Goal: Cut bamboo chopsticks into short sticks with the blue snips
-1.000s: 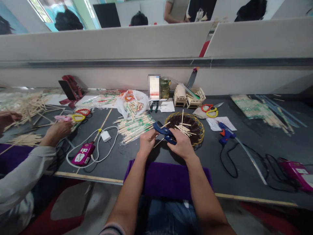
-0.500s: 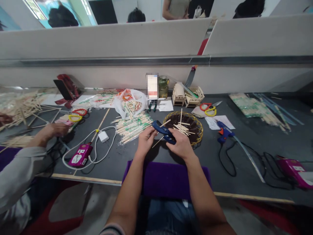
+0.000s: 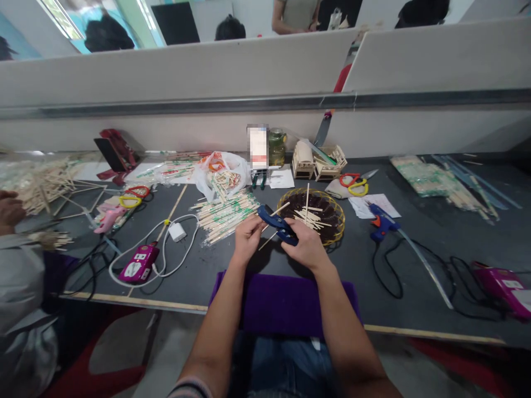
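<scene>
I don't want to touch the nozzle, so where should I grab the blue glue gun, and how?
Probably by the glue gun's handle, from the near side, with your right hand once it's off the blue tool. The handle points toward you, while the nozzle faces the paper and a glue stick trails from the rear.

Change lies well left of wearer's left fingers (image 3: 254, 226), on co-worker's side. Pink glue gun (image 3: 108, 219), under co-worker's fingers half a second ago, now lies free of any grip, its body uncovered and nearer those left fingers than co-worker's. Hand that reached toward gun drawn back; only co-worker hand now visible (image 3: 10, 211) sits at far left, fingers beside loose sticks (image 3: 58, 185). Grey sleeve (image 3: 19, 282) pulled back with it, no longer stretched toward gun, now covering left part of purple cloth (image 3: 58, 271).
</scene>
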Demonstrator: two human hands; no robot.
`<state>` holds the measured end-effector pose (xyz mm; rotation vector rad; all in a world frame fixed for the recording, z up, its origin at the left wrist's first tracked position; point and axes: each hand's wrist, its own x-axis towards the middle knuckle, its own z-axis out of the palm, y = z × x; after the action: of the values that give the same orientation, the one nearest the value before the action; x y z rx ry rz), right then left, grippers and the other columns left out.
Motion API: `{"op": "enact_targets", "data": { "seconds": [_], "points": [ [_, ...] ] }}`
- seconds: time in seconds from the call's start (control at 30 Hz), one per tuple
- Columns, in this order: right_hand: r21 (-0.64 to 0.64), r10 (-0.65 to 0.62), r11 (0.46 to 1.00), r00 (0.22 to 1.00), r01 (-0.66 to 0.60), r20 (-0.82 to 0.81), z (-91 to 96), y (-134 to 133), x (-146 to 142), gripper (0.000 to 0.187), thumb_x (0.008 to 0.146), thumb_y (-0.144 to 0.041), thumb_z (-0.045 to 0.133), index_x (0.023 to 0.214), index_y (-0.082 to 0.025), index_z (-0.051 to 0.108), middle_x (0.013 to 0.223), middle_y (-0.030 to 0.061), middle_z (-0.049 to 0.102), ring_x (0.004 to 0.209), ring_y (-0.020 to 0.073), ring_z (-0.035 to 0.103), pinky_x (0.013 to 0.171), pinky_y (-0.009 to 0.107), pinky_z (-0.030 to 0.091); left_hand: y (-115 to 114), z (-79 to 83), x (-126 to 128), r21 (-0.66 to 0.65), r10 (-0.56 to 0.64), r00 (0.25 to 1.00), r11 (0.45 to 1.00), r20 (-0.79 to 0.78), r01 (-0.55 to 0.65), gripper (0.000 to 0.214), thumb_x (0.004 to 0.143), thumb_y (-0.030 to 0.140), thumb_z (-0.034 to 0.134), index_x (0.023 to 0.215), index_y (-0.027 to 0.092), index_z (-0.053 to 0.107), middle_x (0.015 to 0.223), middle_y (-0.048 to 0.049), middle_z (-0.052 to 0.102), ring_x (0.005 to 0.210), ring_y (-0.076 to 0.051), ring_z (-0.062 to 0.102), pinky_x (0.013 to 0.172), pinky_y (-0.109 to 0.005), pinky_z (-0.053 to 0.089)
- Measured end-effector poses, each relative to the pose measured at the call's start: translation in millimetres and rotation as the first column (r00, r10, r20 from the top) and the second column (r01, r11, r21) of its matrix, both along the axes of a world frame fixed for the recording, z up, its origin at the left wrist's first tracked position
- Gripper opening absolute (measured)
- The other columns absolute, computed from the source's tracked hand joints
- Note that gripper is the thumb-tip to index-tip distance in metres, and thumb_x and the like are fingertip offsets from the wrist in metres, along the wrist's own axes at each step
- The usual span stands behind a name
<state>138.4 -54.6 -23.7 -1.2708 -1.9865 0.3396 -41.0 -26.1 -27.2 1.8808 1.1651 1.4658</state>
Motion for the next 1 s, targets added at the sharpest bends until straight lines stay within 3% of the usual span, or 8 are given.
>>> {"op": "enact_targets", "data": {
  "seconds": [0.63, 0.83, 1.0],
  "points": [
    [-0.024, -0.014, 1.000, 0.999, 0.015, 0.033, 3.3, -1.2, 2.5, 0.042, 0.071, -0.017, 0.057, 0.113, -0.018, 0.059, 0.106, 0.0092, 0.069, 0.099, 0.0245, 0.066, 0.088, 0.035, 0.052, -1.4, -2.8, 0.0, -0.020, -0.058, 0.998, 0.998, -0.024, 0.057, 0.032, 0.092, 0.036, 0.050, 0.069, 0.017, 0.062, 0.063, -0.0007, 0.050, 0.063, -0.013, 0.047, 0.061, -0.025, 0.038],
    [-0.031, -0.027, 0.999, 1.000, 0.028, 0.016, 1.9, 0.1, 1.9, 0.036, 0.072, -0.018, 0.057, 0.108, -0.017, 0.061, 0.107, 0.0095, 0.070, 0.100, 0.0257, 0.066, 0.087, 0.037, 0.053, 0.6, -11.4, 3.9, -0.126, 0.042, 0.991, 0.992, 0.130, -0.026, 0.017, 0.085, 0.034, 0.062, 0.079, 0.018, 0.060, 0.065, 0.0030, 0.051, 0.054, -0.009, 0.043, 0.053, -0.022, 0.035],
    [-0.024, -0.027, 0.999, 0.999, 0.027, 0.017, -0.1, 0.8, -0.5, 0.039, 0.072, -0.018, 0.057, 0.111, -0.017, 0.060, 0.106, 0.0104, 0.069, 0.099, 0.0258, 0.066, 0.087, 0.038, 0.053, -0.3, -8.6, 3.1, -0.035, 0.037, 0.995, 0.999, 0.088, -0.034, 0.019, 0.086, 0.032, 0.060, 0.074, 0.017, 0.064, 0.063, 0.0017, 0.053, 0.056, -0.010, 0.046, 0.056, -0.023, 0.036]
  ]
}}
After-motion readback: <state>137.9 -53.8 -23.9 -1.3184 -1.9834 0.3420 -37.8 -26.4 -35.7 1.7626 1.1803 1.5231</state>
